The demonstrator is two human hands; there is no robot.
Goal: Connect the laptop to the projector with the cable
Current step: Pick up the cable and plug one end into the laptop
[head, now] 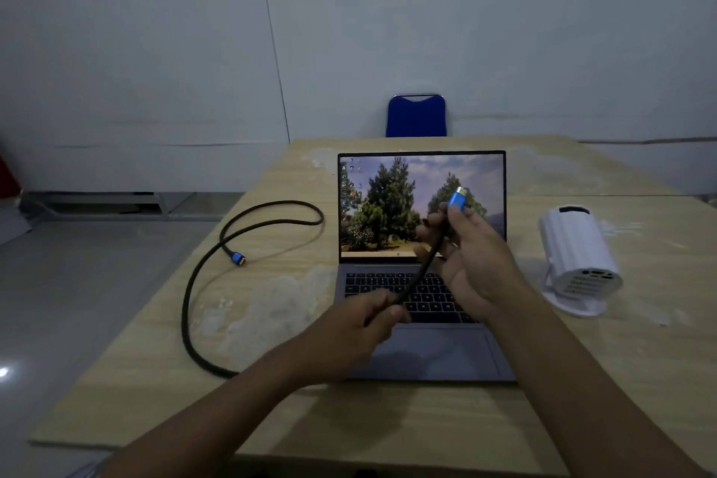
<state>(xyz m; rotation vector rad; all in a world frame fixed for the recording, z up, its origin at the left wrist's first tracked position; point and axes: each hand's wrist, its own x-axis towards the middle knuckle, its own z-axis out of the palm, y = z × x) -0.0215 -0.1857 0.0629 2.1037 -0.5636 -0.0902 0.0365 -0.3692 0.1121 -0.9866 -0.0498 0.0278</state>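
An open grey laptop with a lit screen showing trees sits mid-table. A white projector lies on its stand to the right, its ports facing me. A black braided cable loops over the table on the left; one blue plug rests on the wood. My right hand holds the cable just below its other blue plug, raised in front of the screen. My left hand grips the cable lower down, above the keyboard.
The wooden table has worn pale patches. A blue chair stands behind its far edge against a white wall. Grey floor lies to the left, with a metal frame along the wall.
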